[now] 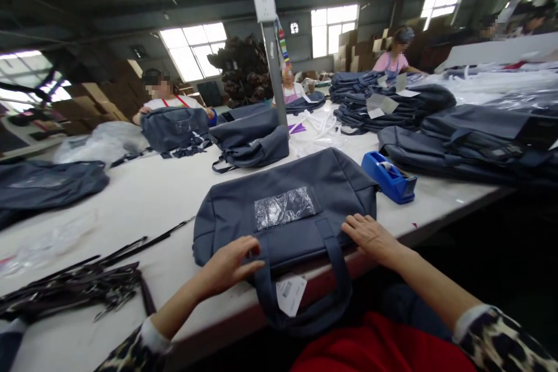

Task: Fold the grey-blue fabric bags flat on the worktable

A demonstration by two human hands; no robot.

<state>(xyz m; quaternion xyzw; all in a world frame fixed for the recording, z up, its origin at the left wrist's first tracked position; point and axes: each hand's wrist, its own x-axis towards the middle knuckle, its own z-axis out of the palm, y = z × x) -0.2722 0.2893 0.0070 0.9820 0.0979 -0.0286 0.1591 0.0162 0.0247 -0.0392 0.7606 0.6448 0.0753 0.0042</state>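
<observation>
In front of me a dark blue duffel bag (283, 186) lies on the white table, with a clear plastic pocket (285, 208) on its upper face. Its carry handle (337, 261) hangs over the table's front edge, and a white hang tag (291, 294) dangles there. My left hand (238, 261) is at the bag's near left side beside the handle, thumb and fingers apart. Flat on the bag's near right side rests my right hand (368, 235), fingers stretched out. A blue tape dispenser (387, 177) stands just beyond the bag's right end.
Dark straps with metal clips (108, 288) lie at the left. Stacks of folded bags (471, 145) fill the right side, and another bag (250, 136) sits behind mine. A metal post (274, 70) rises past the table's middle. Co-workers (163, 93) stand across the table.
</observation>
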